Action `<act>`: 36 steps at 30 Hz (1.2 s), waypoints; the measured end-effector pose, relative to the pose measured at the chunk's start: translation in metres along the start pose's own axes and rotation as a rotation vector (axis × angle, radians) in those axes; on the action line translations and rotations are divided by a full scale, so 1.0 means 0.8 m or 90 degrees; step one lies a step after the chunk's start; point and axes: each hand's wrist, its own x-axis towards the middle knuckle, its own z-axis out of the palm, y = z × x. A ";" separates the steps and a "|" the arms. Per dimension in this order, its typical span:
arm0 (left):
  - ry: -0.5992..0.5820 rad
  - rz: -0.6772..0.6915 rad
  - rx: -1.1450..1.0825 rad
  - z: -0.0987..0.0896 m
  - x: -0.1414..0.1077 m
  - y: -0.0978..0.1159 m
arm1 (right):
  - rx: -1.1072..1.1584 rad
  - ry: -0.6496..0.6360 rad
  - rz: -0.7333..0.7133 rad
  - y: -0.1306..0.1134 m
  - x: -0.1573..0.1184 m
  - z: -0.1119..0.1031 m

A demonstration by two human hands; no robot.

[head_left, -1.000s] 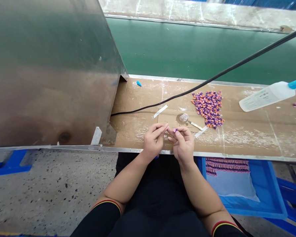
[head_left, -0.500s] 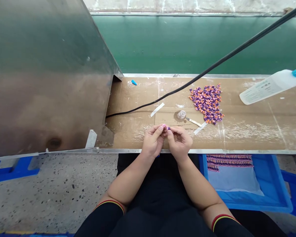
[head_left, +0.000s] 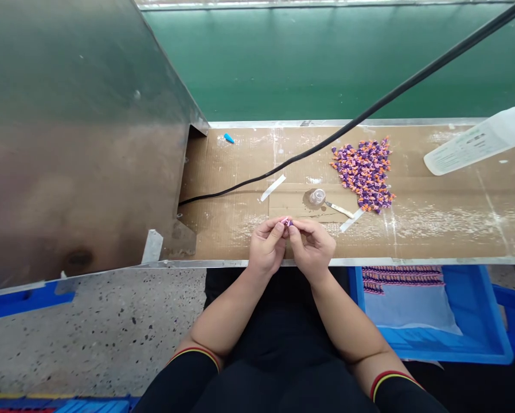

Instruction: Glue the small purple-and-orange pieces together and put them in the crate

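Note:
Between my fingertips, just above the bench's front edge, is a small pink and purple piece point(head_left: 288, 222), mostly covered by the fingers. My left hand point(head_left: 266, 244) pinches its pink side, and my right hand point(head_left: 313, 245) pinches the purple side. Beyond the hands stands a small clear cup point(head_left: 317, 197) on a damp patch of cardboard. A thin tool with a pale handle point(head_left: 340, 210) lies with its tip beside the cup. Farther right is a heap of small purple, orange and pink pieces point(head_left: 364, 172).
A black cable point(head_left: 309, 152) slants across the cardboard-covered bench point(head_left: 227, 229). At left rises a large metal housing point(head_left: 81, 143). A white bottle point(head_left: 476, 140) lies at right. Below the bench edge, a blue tray point(head_left: 476, 321) holds rows of similar pieces on a white sheet.
The pink and purple parts now sit closer together between my fingertips. Both hands stay in nearly the same place. The view has tipped slightly downward.

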 end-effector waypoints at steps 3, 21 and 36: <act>0.006 0.012 0.004 0.002 0.000 -0.001 | -0.008 0.004 0.005 0.001 -0.001 0.000; 0.016 0.241 0.163 0.002 -0.006 -0.018 | -0.011 0.044 -0.012 0.001 -0.002 -0.001; 0.004 0.233 0.212 0.001 -0.004 -0.018 | 0.055 0.044 0.131 0.003 -0.006 0.001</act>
